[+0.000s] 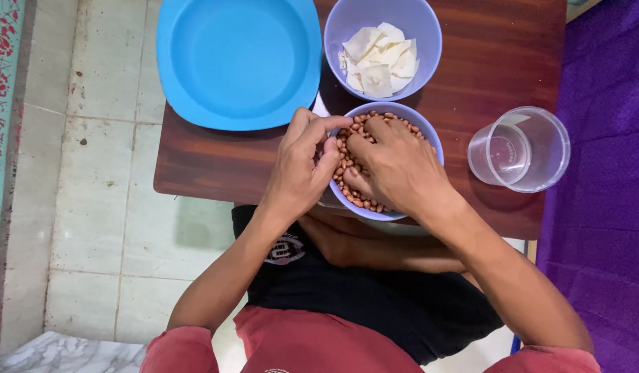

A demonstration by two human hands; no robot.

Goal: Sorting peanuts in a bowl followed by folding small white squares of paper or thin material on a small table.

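The person's left hand point(302, 166) and right hand point(395, 166) meet over a lavender plastic bowl of brown peanuts point(361, 155) that sits at the near edge of the dark reddish wooden tabletop point(499, 62). The left hand's fingers point(326, 141) curl inward in a pinch at the bowl's left rim; whether a peanut sits between them cannot be told. The right hand's fingers point(364, 138) are bent down into the heap, touching the peanuts, and what they grasp, if anything, is hidden beneath the hand.

Just beyond the fingertips of both hands stands a second lavender plastic bowl holding pale, flat, cream-coloured pieces point(381, 59), close to the peanut bowl. Beyond the left hand's fingers lies a wide, shallow, bright blue plastic plate point(240, 62). Well to the outer side of the right hand, a clear plastic cup point(520, 148) stands near the tabletop's edge, apart from both bowls.
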